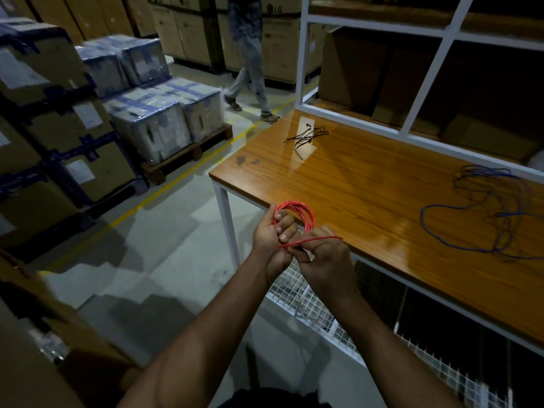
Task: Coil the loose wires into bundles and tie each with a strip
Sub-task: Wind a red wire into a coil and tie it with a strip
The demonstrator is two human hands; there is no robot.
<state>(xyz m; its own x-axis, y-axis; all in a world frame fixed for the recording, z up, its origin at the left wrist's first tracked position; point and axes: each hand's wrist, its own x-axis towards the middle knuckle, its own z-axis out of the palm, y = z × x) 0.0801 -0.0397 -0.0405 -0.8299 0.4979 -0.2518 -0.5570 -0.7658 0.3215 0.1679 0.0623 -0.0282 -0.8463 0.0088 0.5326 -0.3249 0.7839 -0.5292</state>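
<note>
While our left hand (pixel 272 231) fingers (pixel 285 228) curl round red coil (pixel 297 214), right hand (pixel 321 254) fingers pinch loose red tail (pixel 316 239) over counter (pixel 368 195) edge. Red nearly coiled, untied. Blue wire (pixel 482 213) still loose, black strips (pixel 306 138) waiting far corner.

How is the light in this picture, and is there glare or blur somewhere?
Head view: dim overall; bright glare streaks on the glossy wooden table; plastic-wrapped boxes at left are blurred; white shelf frame bends from wide-angle distortion; red wire coil is sharp.
</note>
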